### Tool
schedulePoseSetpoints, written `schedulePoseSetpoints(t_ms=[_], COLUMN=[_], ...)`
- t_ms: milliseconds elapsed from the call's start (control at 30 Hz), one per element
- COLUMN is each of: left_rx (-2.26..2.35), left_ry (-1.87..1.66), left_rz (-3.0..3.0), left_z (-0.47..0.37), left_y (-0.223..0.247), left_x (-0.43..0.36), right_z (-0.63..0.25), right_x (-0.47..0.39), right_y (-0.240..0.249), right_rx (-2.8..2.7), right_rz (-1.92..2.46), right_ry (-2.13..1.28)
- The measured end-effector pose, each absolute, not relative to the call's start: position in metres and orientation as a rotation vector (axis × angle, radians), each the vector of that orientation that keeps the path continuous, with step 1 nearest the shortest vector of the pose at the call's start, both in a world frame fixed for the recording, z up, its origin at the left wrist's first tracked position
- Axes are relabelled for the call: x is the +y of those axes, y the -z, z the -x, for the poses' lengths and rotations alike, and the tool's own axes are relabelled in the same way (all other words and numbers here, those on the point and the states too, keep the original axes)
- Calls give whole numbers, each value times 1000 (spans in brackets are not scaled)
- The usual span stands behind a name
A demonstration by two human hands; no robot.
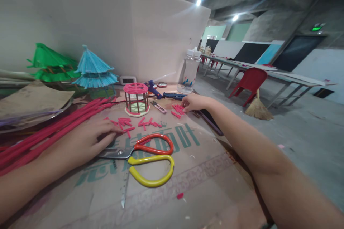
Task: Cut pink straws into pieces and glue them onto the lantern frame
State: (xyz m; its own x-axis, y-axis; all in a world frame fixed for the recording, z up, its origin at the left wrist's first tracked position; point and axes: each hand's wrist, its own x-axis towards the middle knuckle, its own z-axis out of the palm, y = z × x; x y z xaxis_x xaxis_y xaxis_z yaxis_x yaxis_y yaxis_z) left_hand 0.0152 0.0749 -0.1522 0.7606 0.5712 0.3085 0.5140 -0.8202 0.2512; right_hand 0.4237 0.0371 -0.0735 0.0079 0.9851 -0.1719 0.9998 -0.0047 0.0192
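Short pink pipe cleaner pieces [124, 121] lie scattered on the cardboard, and my left hand [100, 134] rests flat beside them, fingers stretched out and tips touching some. Farther right, my right hand [195, 103] has its fingers bent and closed at the edge of another small pile of pink pieces [176, 110]. Scissors with one red and one yellow handle [168, 171] lie in front, their blades partly under my left hand. Behind the pieces stands a small round frame [137, 87] with a pink top ring, brown posts and a pale base.
Long pink pipe cleaners [67, 128] lie at left. Green [51, 61] and blue [94, 64] pagoda models stand behind. A small cutter [158, 107], a glue gun [154, 89], blue-handled pliers [173, 96] and a bottle [188, 73] are at the back. A dark flat object [209, 121] lies along the right edge.
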Motion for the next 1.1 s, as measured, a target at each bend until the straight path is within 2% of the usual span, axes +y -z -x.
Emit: schedulePoseSetpoints(t_ms=[867, 1100], left_rx=[867, 872], left_ry=[-581, -554], left_rz=[-2798, -2778], left_z=[-13, -17], left_y=[156, 148], left_x=[79, 73], right_z=[-423, -417], right_x=[51, 43], right_y=[100, 86], right_rx=[2147, 2152], right_rz=[-2267, -2293], right_ry=[46, -13])
